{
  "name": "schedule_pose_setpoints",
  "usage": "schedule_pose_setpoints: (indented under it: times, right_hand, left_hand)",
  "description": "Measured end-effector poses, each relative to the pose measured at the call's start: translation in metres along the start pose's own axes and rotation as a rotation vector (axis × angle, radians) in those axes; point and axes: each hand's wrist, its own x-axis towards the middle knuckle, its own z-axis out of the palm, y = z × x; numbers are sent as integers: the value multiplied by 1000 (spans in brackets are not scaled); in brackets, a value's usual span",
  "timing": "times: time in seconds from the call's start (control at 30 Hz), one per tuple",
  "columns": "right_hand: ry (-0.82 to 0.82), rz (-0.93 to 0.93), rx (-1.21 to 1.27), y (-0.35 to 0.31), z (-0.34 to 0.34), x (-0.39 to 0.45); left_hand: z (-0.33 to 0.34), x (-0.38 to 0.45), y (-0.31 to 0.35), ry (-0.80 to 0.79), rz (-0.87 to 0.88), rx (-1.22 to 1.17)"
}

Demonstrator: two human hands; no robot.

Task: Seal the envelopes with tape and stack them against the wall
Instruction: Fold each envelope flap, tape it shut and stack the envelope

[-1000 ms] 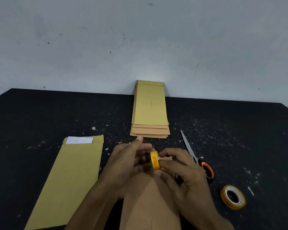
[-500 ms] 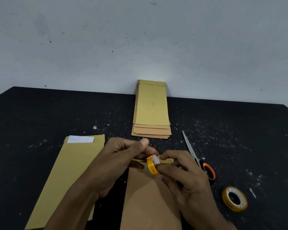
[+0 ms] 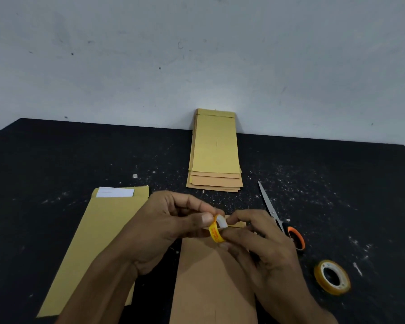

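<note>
The left hand has curled closer, now pinching the small tape roll that the right hand grips above the envelope at the table's near edge.

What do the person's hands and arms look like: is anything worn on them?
Both the left hand and the right hand are bare: no gloves or rings show. The forearms are bare too, with no sleeve, watch or bracelet in view.

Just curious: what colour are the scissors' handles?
Orange and black on the scissors, clearest in the head view.
</note>
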Motion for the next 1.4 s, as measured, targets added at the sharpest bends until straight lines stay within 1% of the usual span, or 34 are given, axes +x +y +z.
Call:
schedule_pose_setpoints:
  times: [0.13, 0.23, 0.3, 0.4, 0.53, 0.63, 0.73, 0.8, 0.87, 1.0, 1.1, 1.2, 1.3, 1.4]
  right_hand:
    - [-50, 41, 48, -4, 1, 2]
    - [-96, 112, 78, -12, 2, 4]
    - [-81, 171, 97, -18, 2, 8]
    - [-49, 208, 77, -24, 3, 12]
    - [-57, 261, 124, -28, 2, 12]
    - [-61, 275, 200, -27, 0, 13]
    - [-35, 289, 202, -26, 2, 13]
    - [-13, 313, 183, -26, 3, 13]
    - [12, 337, 170, -26, 4, 12]
    - [50, 351, 221, -25, 5, 10]
    - [70, 339, 247, -26, 5, 10]
    - [59, 317, 237, -27, 5, 10]
    - [18, 299, 234, -27, 6, 9]
    - [-42, 298, 294, -29, 3, 9]
  left_hand:
    - [2, 1, -1, 71, 28, 16]
    - [0, 0, 1, 145, 51, 13]
    - [-2, 0, 3, 180, 78, 18]
    - [-2, 1, 5, 231, 125, 1]
    - [3, 2, 5, 306, 184, -11]
    - [7, 3, 5, 355, 236, 28]
    - [9, 4, 7, 396, 313, 105]
    - [11, 4, 8, 402, 336, 138]
    - [13, 3, 8, 379, 307, 142]
    - [15, 0, 10, 231, 196, 151]
    - [18, -4, 12, 135, 163, 134]
    - [22, -4, 10, 157, 181, 160]
    - [22, -2, 7, 218, 202, 200]
    - [20, -1, 7, 293, 238, 263]
